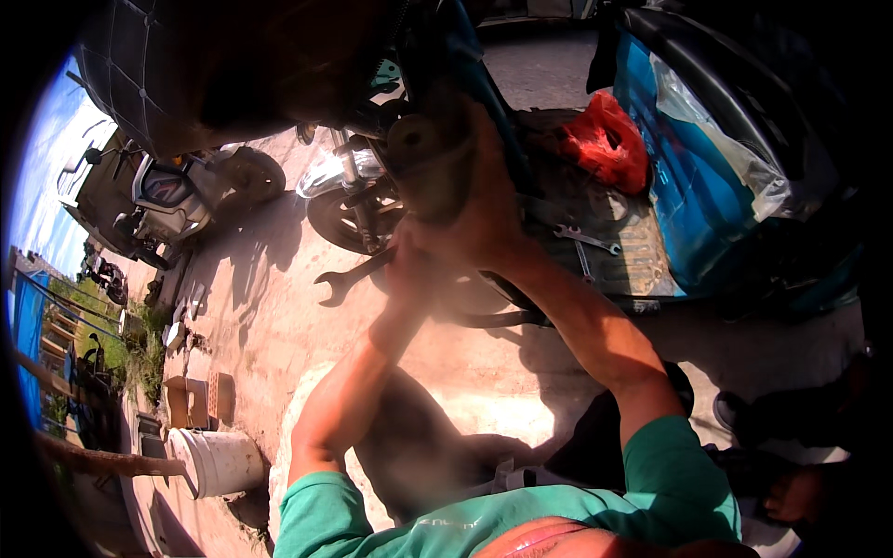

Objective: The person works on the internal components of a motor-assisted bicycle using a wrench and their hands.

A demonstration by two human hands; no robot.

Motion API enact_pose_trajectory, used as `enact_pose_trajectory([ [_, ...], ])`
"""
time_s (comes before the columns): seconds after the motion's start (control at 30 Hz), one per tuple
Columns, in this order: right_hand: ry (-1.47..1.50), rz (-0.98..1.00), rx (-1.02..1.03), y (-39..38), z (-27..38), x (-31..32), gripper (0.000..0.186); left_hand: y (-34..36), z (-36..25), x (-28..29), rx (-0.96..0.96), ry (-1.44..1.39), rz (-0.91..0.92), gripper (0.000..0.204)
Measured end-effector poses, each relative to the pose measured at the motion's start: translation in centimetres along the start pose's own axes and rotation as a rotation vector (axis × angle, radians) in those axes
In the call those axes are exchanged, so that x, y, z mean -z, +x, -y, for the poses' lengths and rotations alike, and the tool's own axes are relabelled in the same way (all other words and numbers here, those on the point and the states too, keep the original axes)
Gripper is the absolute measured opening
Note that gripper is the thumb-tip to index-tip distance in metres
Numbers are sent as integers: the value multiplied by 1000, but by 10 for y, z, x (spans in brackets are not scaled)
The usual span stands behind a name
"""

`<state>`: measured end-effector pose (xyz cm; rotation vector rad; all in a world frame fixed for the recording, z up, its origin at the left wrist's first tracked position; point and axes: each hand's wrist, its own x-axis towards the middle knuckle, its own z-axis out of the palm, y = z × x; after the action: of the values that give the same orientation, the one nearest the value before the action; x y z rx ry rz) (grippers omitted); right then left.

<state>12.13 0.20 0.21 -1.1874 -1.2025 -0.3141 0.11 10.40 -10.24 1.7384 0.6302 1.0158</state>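
Note:
My left hand (406, 267) is closed around an open-ended wrench (352, 276), its jaw pointing left. Just beside it, my right hand (486, 209) reaches up against a dark, rounded vehicle part (414, 139) with a round hole or boss on it. Deep shadow hides most of the right fingers and whatever they touch. Two more wrenches lie to the right on a ribbed metal floor (642, 260): one open-ended wrench (595, 240) and a thinner one (584, 260) crossing below it.
A red plastic bag (609, 139) sits beside a blue panel (688, 186) under a black seat (735, 84). Farther left stands a motorcycle (181, 195). A white bucket (223, 462) and a brick (220, 397) are at lower left. Another person's shoe (730, 409) shows at right.

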Motion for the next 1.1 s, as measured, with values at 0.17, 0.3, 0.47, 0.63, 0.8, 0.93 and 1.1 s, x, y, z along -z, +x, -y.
enact_pose_trajectory([
  [0.17,82,53,18,1,5,2,125,4,9,-2,-79,-126,68,42],
  [0.3,60,73,33,-4,6,0,131,-12,-55,-3,159,-365,73,39],
  [0.47,-17,89,50,-3,8,-1,133,-16,-69,0,30,-200,76,35],
  [0.63,-106,77,147,-3,5,0,131,-8,-31,1,-46,-182,94,34],
  [0.8,-51,85,121,-1,6,0,129,-8,-28,-6,-98,-131,41,29],
  [0.93,-25,73,102,-2,7,-4,130,-9,-31,0,-81,-88,67,33],
  [1.1,-79,64,22,-7,7,-2,129,-8,-36,-3,141,-210,80,35],
])
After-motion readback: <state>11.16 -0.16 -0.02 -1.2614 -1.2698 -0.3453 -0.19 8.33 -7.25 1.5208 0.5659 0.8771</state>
